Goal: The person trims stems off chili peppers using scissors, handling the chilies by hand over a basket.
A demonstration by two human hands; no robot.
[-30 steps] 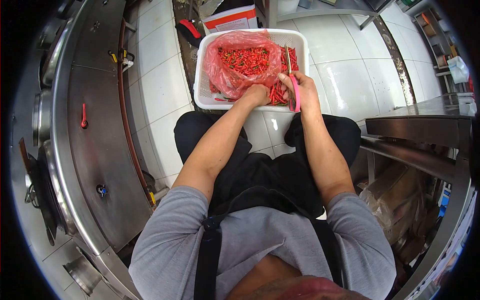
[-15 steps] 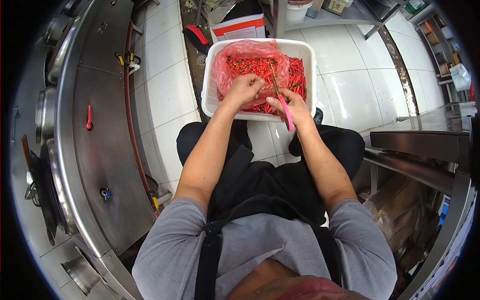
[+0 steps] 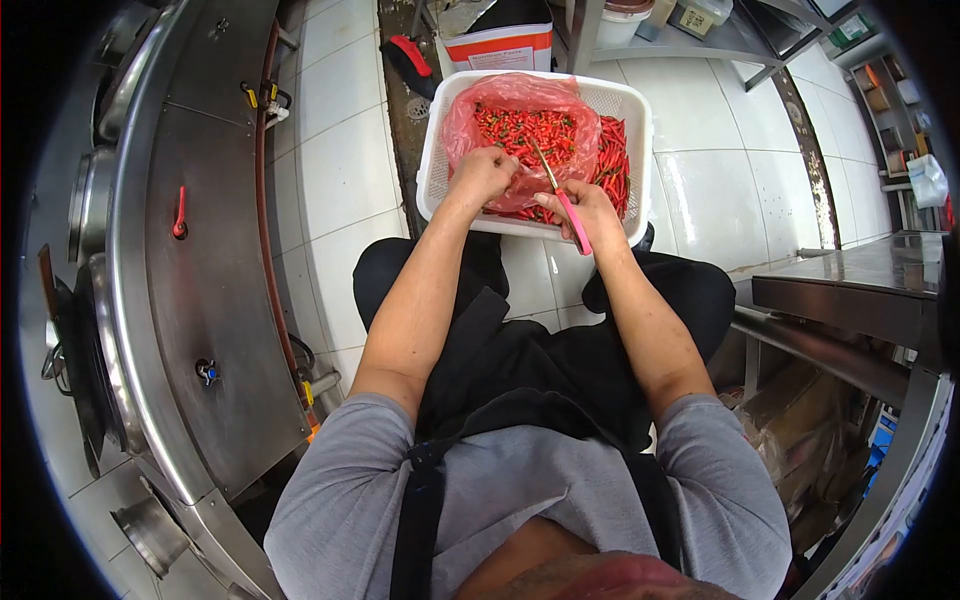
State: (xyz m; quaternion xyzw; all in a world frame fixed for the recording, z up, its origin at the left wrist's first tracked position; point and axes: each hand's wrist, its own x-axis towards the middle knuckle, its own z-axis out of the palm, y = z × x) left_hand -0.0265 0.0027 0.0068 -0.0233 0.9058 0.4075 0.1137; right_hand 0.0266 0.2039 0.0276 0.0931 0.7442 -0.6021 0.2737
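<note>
My right hand (image 3: pixel 590 212) is closed round the pink handle of a pair of scissors (image 3: pixel 571 216), whose narrow blades point up and left over the chillies. The fingers of my left hand (image 3: pixel 483 178) are pinched together just left of the blades; what they hold, if anything, is too small to make out. Beneath both hands, an open pink plastic bag (image 3: pixel 462 125) holds many small red chillies (image 3: pixel 520 128). The bag sits inside a white perforated basket (image 3: pixel 642 150). More long red chillies (image 3: pixel 613 165) lie loose on the basket's right side.
The basket stands on the tiled floor (image 3: pixel 700 200) in front of my knees. Behind it are a red and white packet (image 3: pixel 500 55) and a red and black brush-like object (image 3: pixel 408 62). A steel counter (image 3: pixel 215 280) runs along the left, and a steel table (image 3: pixel 850 275) stands at the right.
The view has shifted slightly, so the basket appears further right. The scissors have moved a little away from my left fingers, and the red chilli seen between them no longer shows there.
</note>
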